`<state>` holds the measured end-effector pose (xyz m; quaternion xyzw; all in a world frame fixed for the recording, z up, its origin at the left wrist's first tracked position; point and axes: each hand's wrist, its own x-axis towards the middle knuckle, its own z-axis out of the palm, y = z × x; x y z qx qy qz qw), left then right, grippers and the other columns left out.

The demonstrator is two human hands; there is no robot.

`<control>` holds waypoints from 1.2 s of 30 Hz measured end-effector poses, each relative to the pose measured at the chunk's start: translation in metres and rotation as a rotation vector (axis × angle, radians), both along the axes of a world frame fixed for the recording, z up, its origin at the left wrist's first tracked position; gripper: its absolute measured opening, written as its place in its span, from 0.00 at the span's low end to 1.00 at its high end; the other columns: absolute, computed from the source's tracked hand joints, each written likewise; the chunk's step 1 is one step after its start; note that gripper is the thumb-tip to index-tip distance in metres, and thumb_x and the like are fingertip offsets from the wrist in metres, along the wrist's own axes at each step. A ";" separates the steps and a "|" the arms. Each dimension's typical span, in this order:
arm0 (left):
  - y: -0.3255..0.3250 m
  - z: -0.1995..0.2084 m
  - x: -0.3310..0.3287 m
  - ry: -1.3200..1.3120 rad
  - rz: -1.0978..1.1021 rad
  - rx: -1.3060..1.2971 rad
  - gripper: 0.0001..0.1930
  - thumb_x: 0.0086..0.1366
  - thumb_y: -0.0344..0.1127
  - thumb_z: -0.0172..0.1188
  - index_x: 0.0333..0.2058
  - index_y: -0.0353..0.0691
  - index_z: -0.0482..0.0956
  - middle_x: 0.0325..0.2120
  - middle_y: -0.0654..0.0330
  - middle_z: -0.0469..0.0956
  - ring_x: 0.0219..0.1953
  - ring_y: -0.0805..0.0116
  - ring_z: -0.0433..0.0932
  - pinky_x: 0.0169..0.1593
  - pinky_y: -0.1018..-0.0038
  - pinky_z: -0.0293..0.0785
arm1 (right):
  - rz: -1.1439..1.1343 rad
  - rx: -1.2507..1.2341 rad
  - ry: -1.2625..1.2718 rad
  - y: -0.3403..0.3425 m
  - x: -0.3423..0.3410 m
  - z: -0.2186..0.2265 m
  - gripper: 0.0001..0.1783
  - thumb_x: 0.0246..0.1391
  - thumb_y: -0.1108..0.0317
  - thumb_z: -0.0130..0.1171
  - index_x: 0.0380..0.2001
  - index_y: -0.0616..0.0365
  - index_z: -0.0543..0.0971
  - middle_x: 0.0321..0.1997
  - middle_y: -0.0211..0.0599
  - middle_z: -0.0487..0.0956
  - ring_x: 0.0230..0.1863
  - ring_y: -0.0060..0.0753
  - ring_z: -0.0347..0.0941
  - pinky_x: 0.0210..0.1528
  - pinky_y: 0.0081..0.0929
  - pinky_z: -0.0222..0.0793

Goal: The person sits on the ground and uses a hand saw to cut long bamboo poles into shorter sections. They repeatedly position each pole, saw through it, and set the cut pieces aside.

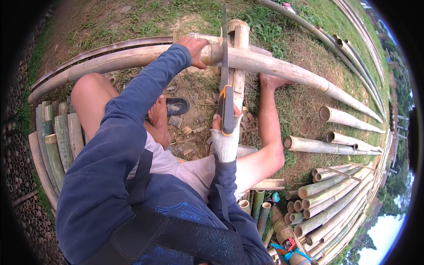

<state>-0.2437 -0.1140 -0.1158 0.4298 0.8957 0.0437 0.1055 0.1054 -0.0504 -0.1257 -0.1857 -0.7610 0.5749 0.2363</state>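
Observation:
A long pale bamboo pole lies crosswise in front of me, resting over a light wooden support. My left hand is bare and grips the pole just left of the support, fingers curled over it. In a white knitted glove, my right hand is closed round the black and orange handle of a handsaw. The saw's blade points away from me and crosses the pole between my left hand and the support. Whether its teeth have cut into the bamboo cannot be made out.
Cut bamboo poles are stacked at the right, with more pieces by my left knee. A black sandal and bamboo offcuts lie between my legs. My right foot is under the pole.

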 end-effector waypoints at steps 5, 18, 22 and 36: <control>-0.004 -0.014 0.003 0.044 0.000 0.063 0.54 0.46 0.68 0.79 0.66 0.42 0.71 0.48 0.49 0.86 0.50 0.47 0.87 0.56 0.54 0.83 | 0.070 0.038 -0.050 -0.052 0.174 0.038 0.24 0.54 0.79 0.60 0.54 0.67 0.69 0.40 0.33 0.73 0.39 0.27 0.72 0.54 0.32 0.72; -0.005 -0.008 0.006 0.013 0.004 -0.021 0.53 0.47 0.69 0.78 0.66 0.47 0.71 0.49 0.50 0.87 0.49 0.51 0.88 0.53 0.56 0.85 | 0.010 0.036 0.079 0.033 -0.074 -0.015 0.26 0.61 0.78 0.65 0.62 0.63 0.71 0.52 0.41 0.76 0.49 0.32 0.74 0.57 0.30 0.72; -0.006 -0.013 0.008 0.029 0.002 -0.025 0.53 0.49 0.67 0.79 0.68 0.46 0.69 0.49 0.50 0.86 0.49 0.50 0.87 0.55 0.55 0.84 | -0.022 0.167 -0.229 -0.035 0.080 0.040 0.28 0.64 0.76 0.58 0.66 0.64 0.65 0.56 0.41 0.70 0.53 0.32 0.69 0.58 0.31 0.69; -0.010 -0.010 0.022 0.122 0.022 0.065 0.49 0.51 0.66 0.79 0.64 0.43 0.71 0.52 0.52 0.84 0.55 0.51 0.84 0.59 0.57 0.82 | 0.003 -0.130 -0.049 0.063 -0.137 -0.022 0.26 0.62 0.77 0.65 0.62 0.62 0.70 0.51 0.41 0.78 0.49 0.33 0.75 0.57 0.33 0.73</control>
